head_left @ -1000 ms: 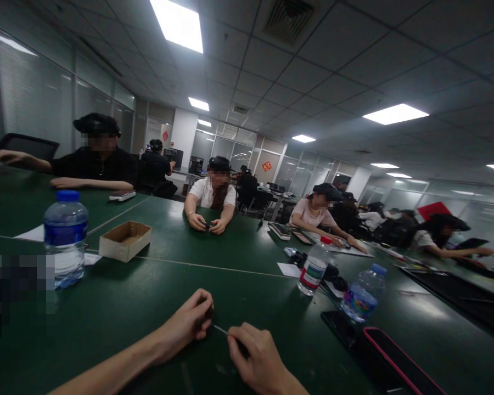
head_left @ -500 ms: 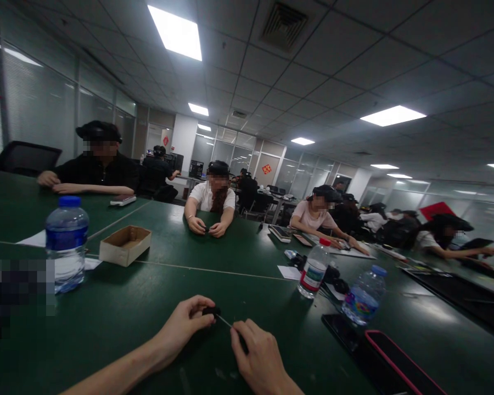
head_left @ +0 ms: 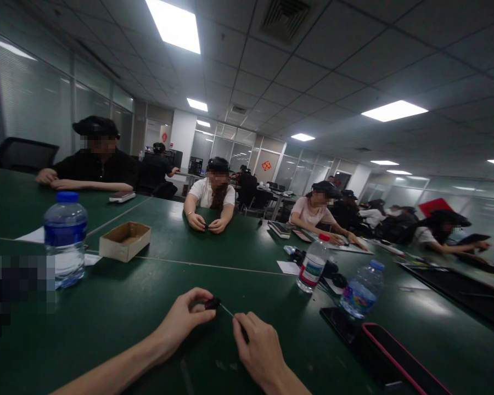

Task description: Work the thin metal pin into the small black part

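Just above the green table, my left hand point(head_left: 183, 321) is closed, with a small black part point(head_left: 213, 303) pinched between thumb and fingers. The exact kind of this part is too small and dark to tell. To its right, my right hand point(head_left: 258, 343) is wrapped round a thin screwdriver point(head_left: 226, 310). Its metal shaft points up and left to the black part, and the tip meets or nearly meets it. My right fingers mostly hide the handle, of which only a dark bit shows.
An open cardboard box point(head_left: 125, 241) and a large water bottle point(head_left: 66, 238) stand left. Right are a red-capped bottle point(head_left: 313, 266), a blue-capped bottle point(head_left: 361, 291), a dark phone point(head_left: 337, 323) and a pink-edged phone point(head_left: 403, 356). Several people sit around the green table point(head_left: 168, 291).
My left hand has risen slightly with the black part, which shows more now. The screwdriver and my right hand have shifted slightly. Both hands keep their hold.
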The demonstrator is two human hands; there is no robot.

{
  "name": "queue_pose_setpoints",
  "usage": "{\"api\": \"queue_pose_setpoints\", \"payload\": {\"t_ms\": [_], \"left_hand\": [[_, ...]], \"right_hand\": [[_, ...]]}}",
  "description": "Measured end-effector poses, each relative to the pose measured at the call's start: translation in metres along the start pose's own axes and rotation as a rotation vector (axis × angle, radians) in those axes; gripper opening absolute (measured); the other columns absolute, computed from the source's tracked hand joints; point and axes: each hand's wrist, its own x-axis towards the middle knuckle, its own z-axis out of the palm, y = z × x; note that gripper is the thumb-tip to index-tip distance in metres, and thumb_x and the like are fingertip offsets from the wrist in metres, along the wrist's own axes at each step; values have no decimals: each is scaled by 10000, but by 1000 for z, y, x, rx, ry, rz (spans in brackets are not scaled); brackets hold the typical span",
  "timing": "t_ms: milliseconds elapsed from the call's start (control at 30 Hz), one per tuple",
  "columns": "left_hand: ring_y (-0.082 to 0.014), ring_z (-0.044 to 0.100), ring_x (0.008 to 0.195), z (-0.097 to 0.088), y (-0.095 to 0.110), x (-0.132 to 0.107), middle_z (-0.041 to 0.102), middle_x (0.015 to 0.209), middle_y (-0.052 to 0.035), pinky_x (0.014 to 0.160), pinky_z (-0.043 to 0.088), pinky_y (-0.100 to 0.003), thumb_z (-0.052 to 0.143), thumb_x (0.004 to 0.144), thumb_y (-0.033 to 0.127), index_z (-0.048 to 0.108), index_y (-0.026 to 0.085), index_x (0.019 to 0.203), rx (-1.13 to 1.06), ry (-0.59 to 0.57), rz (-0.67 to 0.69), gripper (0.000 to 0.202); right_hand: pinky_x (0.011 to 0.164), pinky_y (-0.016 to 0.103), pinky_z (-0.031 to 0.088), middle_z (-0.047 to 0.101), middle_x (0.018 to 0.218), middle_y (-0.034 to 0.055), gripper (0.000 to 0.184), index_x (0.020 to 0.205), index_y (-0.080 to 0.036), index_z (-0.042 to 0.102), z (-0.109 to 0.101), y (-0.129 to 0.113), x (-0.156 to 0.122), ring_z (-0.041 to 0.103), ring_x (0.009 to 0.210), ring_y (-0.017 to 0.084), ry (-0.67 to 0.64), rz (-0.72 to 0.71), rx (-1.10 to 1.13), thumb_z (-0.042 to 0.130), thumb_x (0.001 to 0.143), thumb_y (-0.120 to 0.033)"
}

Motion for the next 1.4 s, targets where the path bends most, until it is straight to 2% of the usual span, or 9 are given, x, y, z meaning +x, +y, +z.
{"api": "queue_pose_setpoints", "payload": {"t_ms": [133,333,533,767,1033,1200,1400], "left_hand": [[-231,622,1011,-2,-4,2,634,1185,-109,912,454,-328,812,631,326,616,169,1154,-38,-18,5,580],[-241,626,950,-1,1,-1,689,1034,-107,885,462,-360,801,641,317,619,148,1196,5,-45,-16,608],[-235,603,1029,-3,1,-1,667,1113,-103,937,437,-338,828,607,270,636,152,1139,35,-70,21,578],[-205,628,936,-6,-3,2,687,1034,-88,883,458,-323,829,612,237,629,143,1134,22,-135,-7,566],[-196,624,902,-26,5,0,693,996,-70,837,443,-313,830,593,202,671,163,1110,-6,-320,-95,543],[-212,617,963,-29,14,-3,692,1020,-63,893,429,-338,797,597,191,687,180,1088,6,-380,-137,503],[-205,615,960,-33,17,-3,692,1026,-56,874,436,-317,771,597,183,697,186,1073,1,-444,-184,481]], "right_hand": [[566,220,347,642,800,22,219,954,-208,653,0,0,0,612,656,127,14,-13,-17,436,976,-227],[550,217,339,627,766,20,237,915,-203,660,1,1,-1,589,609,115,30,-57,-31,430,969,-229],[555,218,331,616,746,14,228,899,-195,652,4,4,-1,572,601,107,31,-98,-23,433,959,-215],[551,221,327,611,726,10,236,904,-196,666,4,6,-3,563,587,108,23,-131,-47,436,955,-217],[534,225,328,609,680,-1,246,889,-213,684,3,7,-5,553,562,107,16,-219,-1,446,945,-241],[527,217,337,612,675,3,252,882,-210,690,1,7,-5,558,563,104,8,-251,34,450,947,-253],[517,220,337,607,653,3,263,868,-207,690,-1,6,-6,546,544,106,10,-277,48,442,943,-254]]}}
